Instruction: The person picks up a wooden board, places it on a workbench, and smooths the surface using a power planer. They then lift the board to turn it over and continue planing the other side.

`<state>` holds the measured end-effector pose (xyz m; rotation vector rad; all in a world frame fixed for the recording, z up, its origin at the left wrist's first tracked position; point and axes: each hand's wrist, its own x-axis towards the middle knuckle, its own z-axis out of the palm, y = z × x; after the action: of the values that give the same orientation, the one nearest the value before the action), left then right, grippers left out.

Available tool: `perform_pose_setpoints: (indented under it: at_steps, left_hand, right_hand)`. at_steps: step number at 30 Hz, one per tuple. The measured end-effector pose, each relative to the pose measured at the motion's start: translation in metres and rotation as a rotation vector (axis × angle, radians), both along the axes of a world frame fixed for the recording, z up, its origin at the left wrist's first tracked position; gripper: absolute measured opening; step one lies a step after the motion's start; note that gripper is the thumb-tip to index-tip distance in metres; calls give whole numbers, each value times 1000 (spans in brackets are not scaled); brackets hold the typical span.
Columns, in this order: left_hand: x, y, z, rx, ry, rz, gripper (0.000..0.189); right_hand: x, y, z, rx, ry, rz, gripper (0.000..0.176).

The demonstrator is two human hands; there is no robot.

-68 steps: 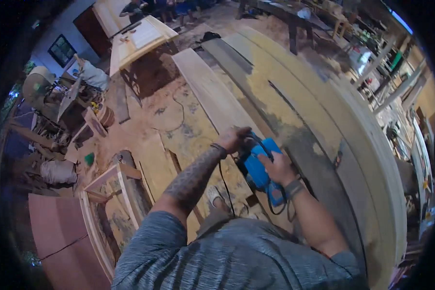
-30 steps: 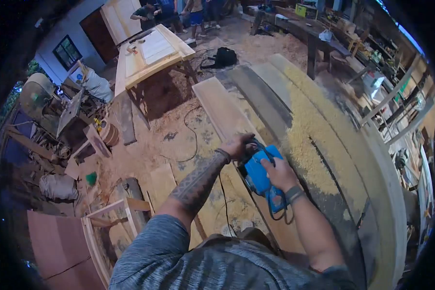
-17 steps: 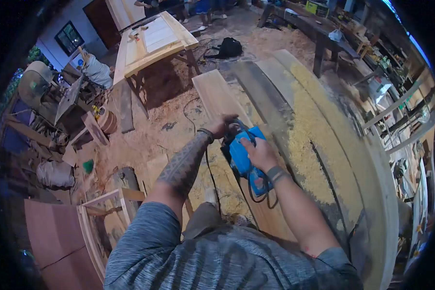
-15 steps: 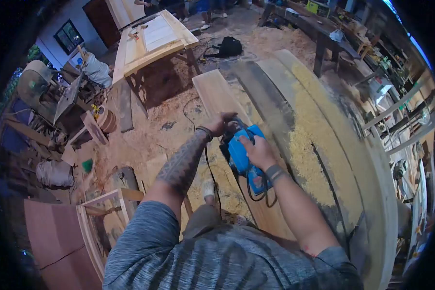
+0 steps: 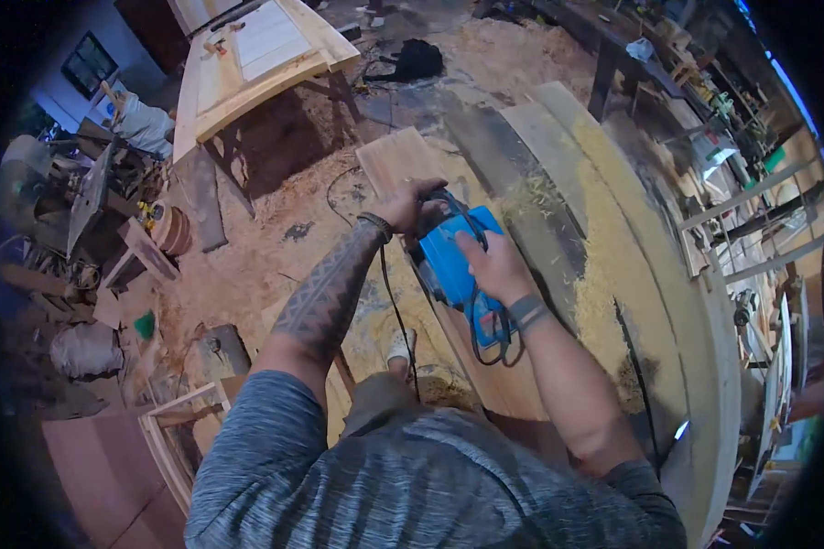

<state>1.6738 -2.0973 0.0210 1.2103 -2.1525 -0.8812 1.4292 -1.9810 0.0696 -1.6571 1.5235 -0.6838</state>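
A blue electric planer rests on a long, light wooden board that runs away from me. My right hand is closed around its rear handle, thumb across the top. At the front end, my left hand is wrapped over the grip; part of its fingers is hidden by the tool. A dark cord hangs below my left wrist, and another loop of cable lies by the planer's rear. Loose shavings spray out to the right of the planer.
Wide slabs covered in yellow shavings lie to the right. Ahead on the left stands a panelled wooden door on supports. A small wooden frame is at lower left, a black bag-like item farther off. Shavings cover the floor.
The planer and both hands have moved forward along the board, nearer its far end. A spray of shavings now shows at the planer's right. My view has shifted slightly.
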Motion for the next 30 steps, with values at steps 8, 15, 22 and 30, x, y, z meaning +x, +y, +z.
perform_pose_setpoints:
  at_steps: [8, 15, 22, 30]
  left_hand:
    - [37, -60, 1, 45, 9, 12, 53]
    - [69, -110, 15, 15, -119, 62, 53]
    - [96, -154, 19, 25, -50, 99, 53]
    - [130, -215, 23, -75, -134, 90, 55]
  right_hand:
    - [41, -58, 17, 2, -56, 7, 67]
    - [73, -112, 15, -64, -55, 12, 72]
    - [102, -172, -4, -72, -27, 17, 81]
    - [137, -231, -4, -122, 16, 4, 84]
